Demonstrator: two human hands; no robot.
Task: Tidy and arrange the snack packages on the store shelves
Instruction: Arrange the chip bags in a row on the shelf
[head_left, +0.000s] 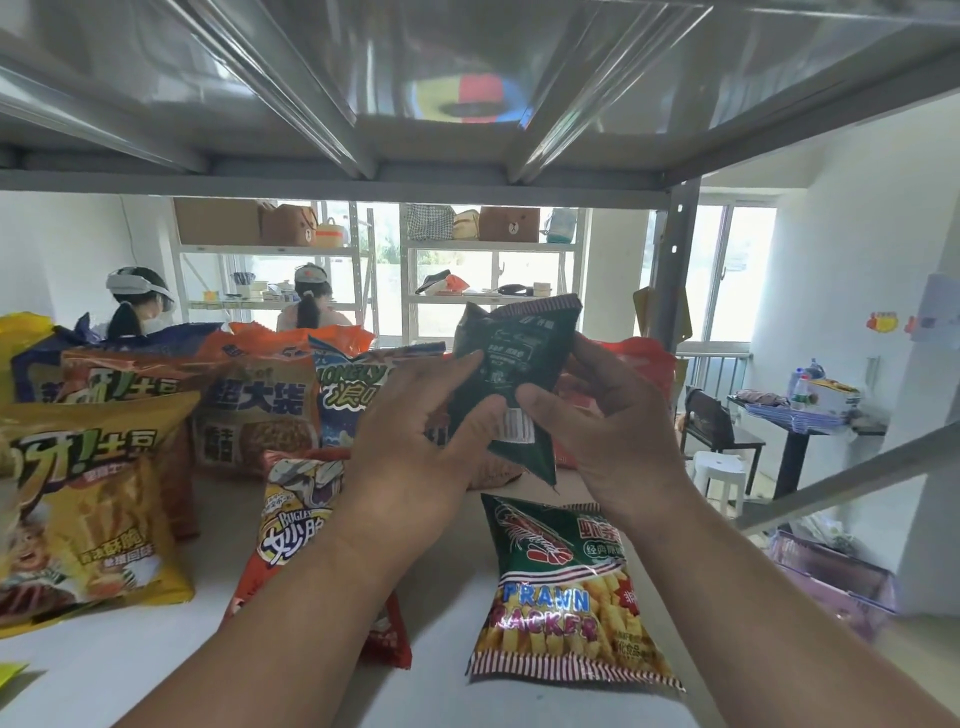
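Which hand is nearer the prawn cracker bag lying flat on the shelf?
Right. The right hand is directly above the green-and-yellow prawn cracker bag; the left hand is up-left of it.

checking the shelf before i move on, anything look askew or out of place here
Yes. The dark green packet, held by the left hand and right hand, shows its back. The Prawn Cracker bag and the red Bugles bag lie flat while the rear bags stand.

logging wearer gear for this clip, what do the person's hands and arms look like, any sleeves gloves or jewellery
Both hands are bare: no gloves on the left hand or the right hand. No rings, watch or bracelet show. Both forearms are uncovered to the frame's bottom edge, with no sleeve in view.
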